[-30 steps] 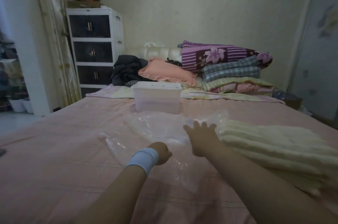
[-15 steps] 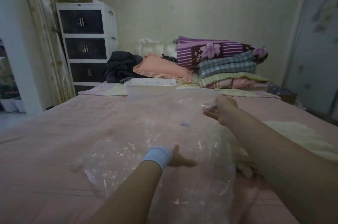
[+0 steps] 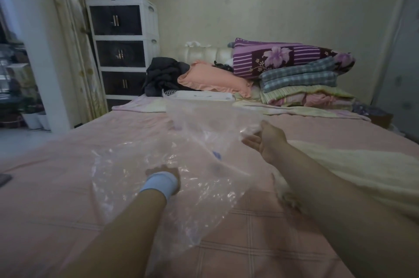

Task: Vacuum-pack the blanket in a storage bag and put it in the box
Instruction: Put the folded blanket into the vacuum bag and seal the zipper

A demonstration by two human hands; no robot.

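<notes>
In the head view, the right hand [image 3: 267, 141] is lifting the far edge of a clear plastic storage bag [image 3: 204, 141]. Its fingers [image 3: 264, 127] are curling over the crinkled plastic, and the thumb is sticking out to the left below them. The bag is hanging from this grip and sloping down towards the camera onto the pink checked bed [image 3: 56, 175].

The left hand [image 3: 162, 170], with a light blue wristband [image 3: 159, 183], is reaching into the bag's near part. Its fingers are hiding behind the wrist and the glare of the plastic, so I cannot tell how they are lying.

A cream folded blanket [image 3: 353, 169] is lying on the bed just right of the bag, outside it, partly under the right forearm. A clear plastic box with a white lid [image 3: 201, 97] is sitting closed just behind the bag, its lower part showing only through the plastic. Beyond the bag, a salmon pillow [image 3: 213, 79] and a stack of folded quilts [image 3: 299, 78] are resting at the head of the bed.
</notes>
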